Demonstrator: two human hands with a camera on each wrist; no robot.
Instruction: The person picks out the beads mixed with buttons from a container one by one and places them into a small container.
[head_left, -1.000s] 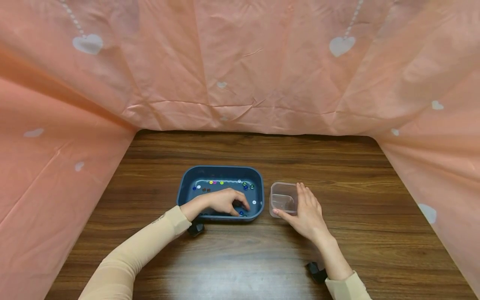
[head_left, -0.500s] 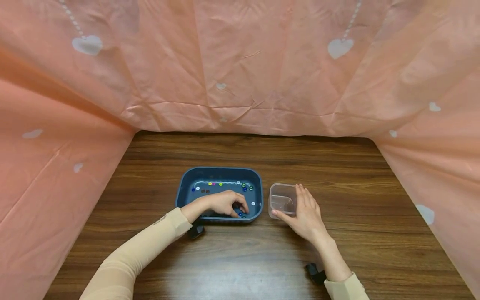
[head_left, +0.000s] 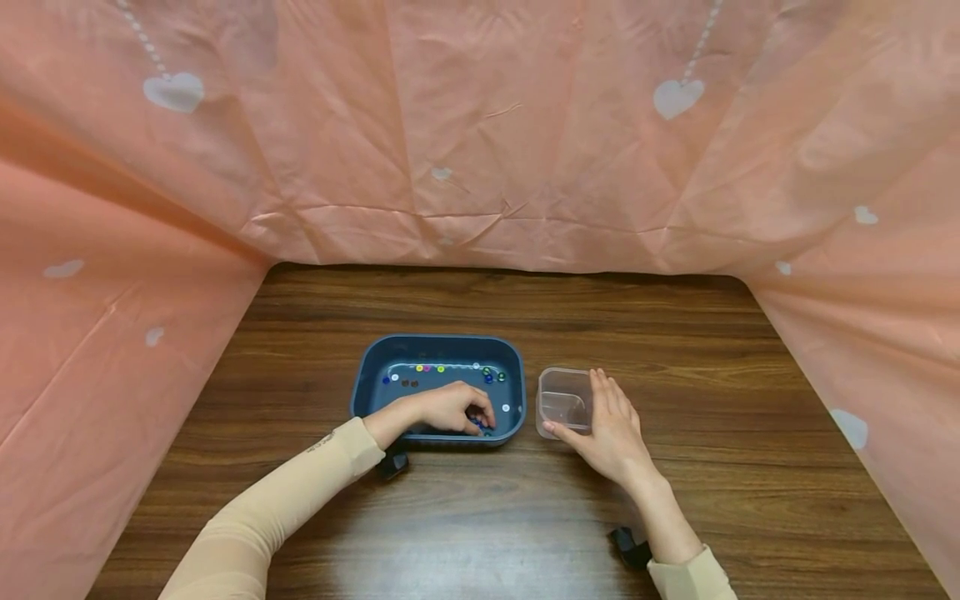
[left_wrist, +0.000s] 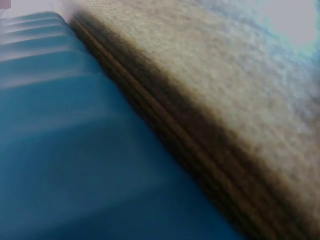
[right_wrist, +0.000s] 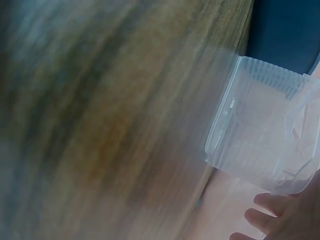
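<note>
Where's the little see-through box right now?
In the head view, the see-through box sits on the wooden table, just to the right of the blue tub, with the person's right hand against its right side.

**Ones and Twos, Mostly**

One blue tub [head_left: 450, 345] and one clear container [head_left: 564, 383] share one tabletop [head_left: 480, 508]. There are two hands — a left hand [head_left: 452, 406] and a right hand [head_left: 617, 433] — two sleeves [head_left: 285, 487] and two black devices [head_left: 392, 464], one at each wrist. Inside the tub lie three white pieces [head_left: 506, 408], two yellowish pieces [head_left: 441, 368], one pink piece [head_left: 427, 368], two brown pieces [head_left: 414, 384], two green pieces [head_left: 501, 377] and two blue pieces [head_left: 489, 378]: twelve in plain sight. More sit by the left fingers [head_left: 486, 408] — too covered to count. Two large hearts [head_left: 174, 92] with two dotted strings [head_left: 142, 37] mark the pink cloth [head_left: 480, 108].
</note>
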